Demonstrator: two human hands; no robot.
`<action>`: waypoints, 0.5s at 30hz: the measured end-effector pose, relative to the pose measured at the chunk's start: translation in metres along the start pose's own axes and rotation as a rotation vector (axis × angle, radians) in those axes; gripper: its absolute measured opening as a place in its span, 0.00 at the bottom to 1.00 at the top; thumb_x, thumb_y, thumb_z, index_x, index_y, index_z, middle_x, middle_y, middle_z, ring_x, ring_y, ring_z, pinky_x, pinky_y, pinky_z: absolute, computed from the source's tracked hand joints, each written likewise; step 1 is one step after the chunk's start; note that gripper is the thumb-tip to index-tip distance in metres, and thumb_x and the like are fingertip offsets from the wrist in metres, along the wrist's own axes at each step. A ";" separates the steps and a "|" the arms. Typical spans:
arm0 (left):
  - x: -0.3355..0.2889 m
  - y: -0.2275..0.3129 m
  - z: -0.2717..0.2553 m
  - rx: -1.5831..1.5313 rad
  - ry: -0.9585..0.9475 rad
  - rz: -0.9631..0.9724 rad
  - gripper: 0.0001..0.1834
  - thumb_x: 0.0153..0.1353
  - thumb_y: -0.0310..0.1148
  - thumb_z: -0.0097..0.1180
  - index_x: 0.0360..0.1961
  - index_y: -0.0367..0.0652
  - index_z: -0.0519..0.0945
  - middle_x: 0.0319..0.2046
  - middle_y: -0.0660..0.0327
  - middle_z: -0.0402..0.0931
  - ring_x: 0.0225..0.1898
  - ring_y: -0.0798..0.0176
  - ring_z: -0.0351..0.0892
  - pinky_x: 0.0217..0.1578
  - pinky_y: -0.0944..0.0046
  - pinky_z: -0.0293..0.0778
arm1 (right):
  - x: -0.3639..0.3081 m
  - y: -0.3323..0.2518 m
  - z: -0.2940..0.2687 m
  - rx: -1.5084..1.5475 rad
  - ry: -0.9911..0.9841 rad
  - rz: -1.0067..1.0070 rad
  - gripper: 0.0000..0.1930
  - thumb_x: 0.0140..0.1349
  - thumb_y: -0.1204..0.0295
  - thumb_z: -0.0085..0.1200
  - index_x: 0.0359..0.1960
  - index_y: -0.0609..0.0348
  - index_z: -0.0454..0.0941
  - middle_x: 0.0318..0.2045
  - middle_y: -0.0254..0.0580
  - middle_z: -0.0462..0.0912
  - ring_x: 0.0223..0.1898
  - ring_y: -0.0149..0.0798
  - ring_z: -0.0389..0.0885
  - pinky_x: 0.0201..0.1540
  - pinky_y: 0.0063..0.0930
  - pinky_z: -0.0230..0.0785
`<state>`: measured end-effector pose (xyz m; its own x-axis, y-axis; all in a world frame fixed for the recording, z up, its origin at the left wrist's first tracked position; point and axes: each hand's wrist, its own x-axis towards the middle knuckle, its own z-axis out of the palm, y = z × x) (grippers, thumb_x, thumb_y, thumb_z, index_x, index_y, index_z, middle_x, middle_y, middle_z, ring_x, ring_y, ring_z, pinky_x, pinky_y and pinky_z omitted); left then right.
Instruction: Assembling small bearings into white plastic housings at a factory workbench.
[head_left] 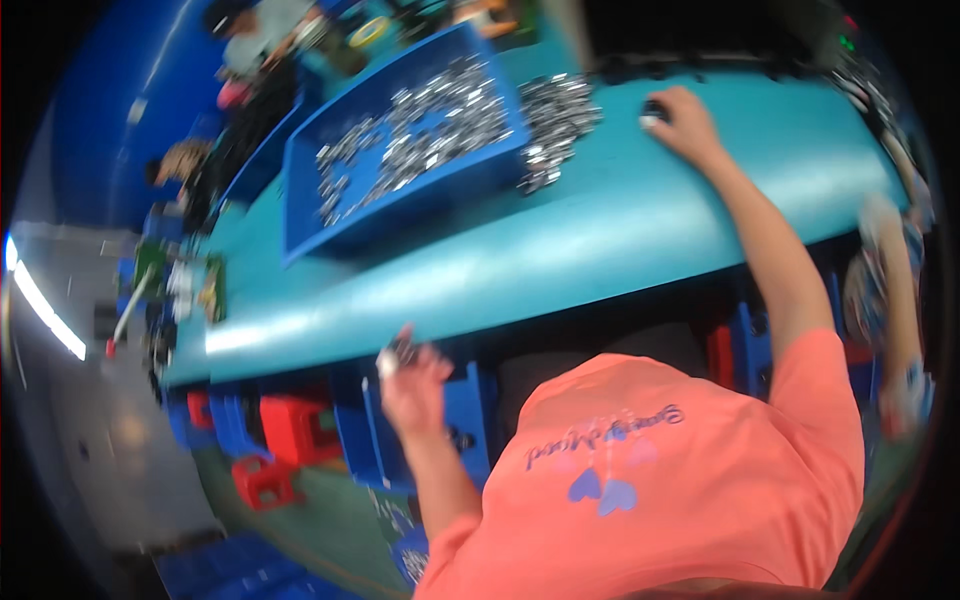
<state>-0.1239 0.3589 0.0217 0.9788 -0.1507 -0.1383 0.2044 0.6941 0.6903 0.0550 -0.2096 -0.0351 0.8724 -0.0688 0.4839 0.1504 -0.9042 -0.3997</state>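
My right hand (690,128) reaches over the far right part of the teal table (480,265). Its fingers are closed on a small black part (655,109) with a pale spot; its exact kind does not show. Nearer to me, just off the table's front edge, my left hand (414,392) is raised with its fingers curled round a small dark piece (403,349). Motion blurs that piece. A heap of shiny metal parts (562,112) lies on the table to the left of my right hand.
A large blue bin (297,205) with many loose silvery parts stands on the table at left. Beneath the table edge are blue crates (480,420) and red stools (292,428). Other people work at the far left, and a co-worker's arm (900,310) shows at right.
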 end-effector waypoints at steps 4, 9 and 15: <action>-0.050 0.040 -0.057 1.361 0.380 0.100 0.29 0.67 0.46 0.56 0.63 0.37 0.74 0.36 0.52 0.78 0.34 0.56 0.76 0.38 0.56 0.74 | 0.001 -0.014 -0.007 0.168 0.032 0.030 0.20 0.53 0.63 0.67 0.47 0.57 0.81 0.42 0.44 0.79 0.45 0.46 0.80 0.49 0.37 0.75; -0.051 0.049 -0.057 1.723 0.563 0.179 0.24 0.63 0.34 0.63 0.59 0.36 0.79 0.37 0.53 0.83 0.32 0.60 0.82 0.36 0.60 0.78 | -0.003 -0.042 -0.039 0.375 -0.035 0.103 0.20 0.51 0.67 0.70 0.46 0.56 0.82 0.39 0.38 0.79 0.40 0.36 0.82 0.45 0.30 0.76; 0.071 -0.066 0.111 0.783 -0.291 -0.013 0.30 0.72 0.45 0.54 0.68 0.37 0.68 0.39 0.53 0.80 0.32 0.61 0.81 0.33 0.61 0.80 | -0.011 -0.123 -0.063 0.678 -0.129 -0.139 0.19 0.51 0.68 0.71 0.45 0.56 0.83 0.36 0.37 0.80 0.37 0.35 0.82 0.43 0.28 0.76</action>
<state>-0.0684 0.2238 0.0452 0.9134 -0.4056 -0.0352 0.0460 0.0170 0.9988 -0.0023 -0.1244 0.0576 0.8658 0.1173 0.4864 0.4850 -0.4357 -0.7582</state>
